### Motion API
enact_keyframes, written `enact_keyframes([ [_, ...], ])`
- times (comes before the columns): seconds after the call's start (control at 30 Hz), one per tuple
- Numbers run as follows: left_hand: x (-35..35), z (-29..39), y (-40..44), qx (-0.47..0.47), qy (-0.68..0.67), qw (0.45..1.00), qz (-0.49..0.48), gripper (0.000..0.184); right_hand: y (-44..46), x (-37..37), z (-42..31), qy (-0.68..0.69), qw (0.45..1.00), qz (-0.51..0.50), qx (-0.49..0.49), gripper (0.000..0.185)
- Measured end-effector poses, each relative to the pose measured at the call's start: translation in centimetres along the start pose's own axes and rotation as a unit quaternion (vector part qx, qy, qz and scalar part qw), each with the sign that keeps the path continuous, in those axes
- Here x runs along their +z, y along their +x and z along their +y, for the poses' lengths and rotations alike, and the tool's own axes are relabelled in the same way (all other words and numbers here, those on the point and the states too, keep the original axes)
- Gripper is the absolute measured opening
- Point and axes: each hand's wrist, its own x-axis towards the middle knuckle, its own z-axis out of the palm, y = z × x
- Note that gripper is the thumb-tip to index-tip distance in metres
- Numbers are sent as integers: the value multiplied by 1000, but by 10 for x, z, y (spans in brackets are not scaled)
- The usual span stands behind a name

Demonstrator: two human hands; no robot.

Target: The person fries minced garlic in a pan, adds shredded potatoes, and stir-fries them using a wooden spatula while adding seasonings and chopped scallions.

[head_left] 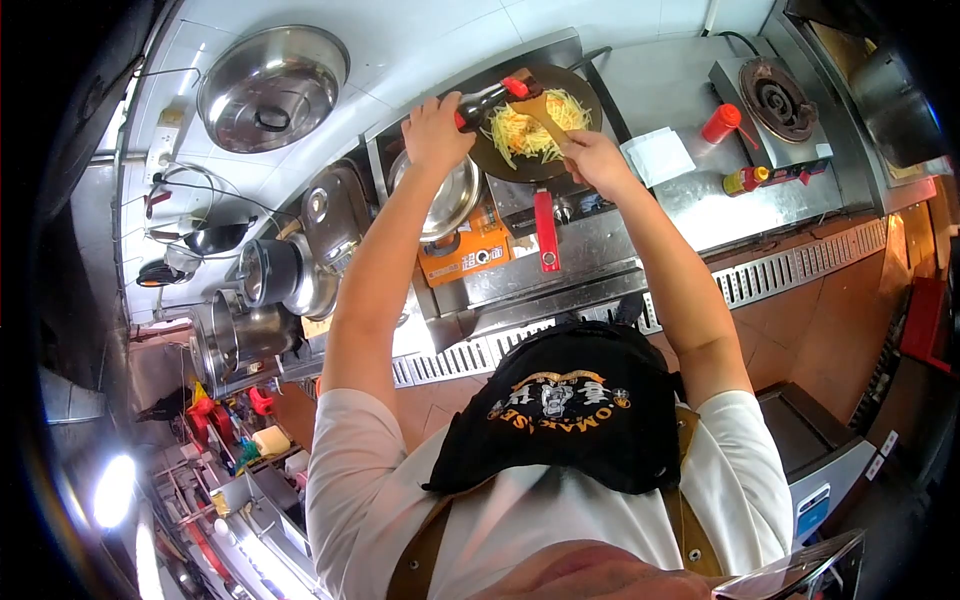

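A dark frying pan (586,95) with a red handle (545,232) sits on the stove. Pale yellow shreds with some orange bits (527,143) lie in it, probably shredded vegetables. My left hand (436,134) grips a dark bottle (484,105) with red parts, tilted sideways over the pan's left side. Whether liquid flows from it, I cannot make out. In my right hand (597,162) is a wooden spatula (543,115), its blade above the shreds near the bottle's mouth.
Right of the pan are a folded white cloth (658,156), a red squeeze bottle (721,124), a yellow-labelled bottle (745,180) and a gas burner (778,100). At left stand a metal lid (452,200), an orange box (466,255) and pots (268,272). Another large lid (275,85) hangs on the wall.
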Motion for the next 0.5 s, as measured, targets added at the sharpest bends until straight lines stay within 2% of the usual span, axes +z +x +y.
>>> enact_keyframes([
  [0.07, 1, 0, -4, -14, -12, 1000, 3, 64, -1, -2, -1, -1, 1000, -4, -5, 17],
  [0.13, 7, -2, -7, -45, -115, 992, 4, 69, -3, -7, -6, -16, 1000, 8, -9, 17],
  [0.17, 13, -4, -11, -56, -118, 991, 6, 69, -4, -10, -9, -24, 1000, 1, -7, 17],
  [0.2, 22, -6, -16, -61, -237, 969, 45, 69, -6, -13, -14, -25, 999, 16, -23, 16],
  [0.27, 50, -11, -26, -96, -442, 886, 98, 62, -9, -22, -23, -23, 999, 25, -33, 16],
  [0.3, 55, -11, -36, -109, -447, 882, 104, 62, -11, -28, -29, -35, 999, 16, -32, 16],
  [0.37, 54, -6, -68, -160, -564, 797, 145, 55, -19, -39, -39, -34, 999, 33, -16, 16],
  [0.4, 37, 0, -88, -201, -586, 773, 138, 57, -21, -46, -40, -49, 998, 23, -15, 16],
  [0.5, 64, -2, -146, -257, -648, 692, 186, 60, -31, -56, -46, -134, 991, 24, 0, 15],
])
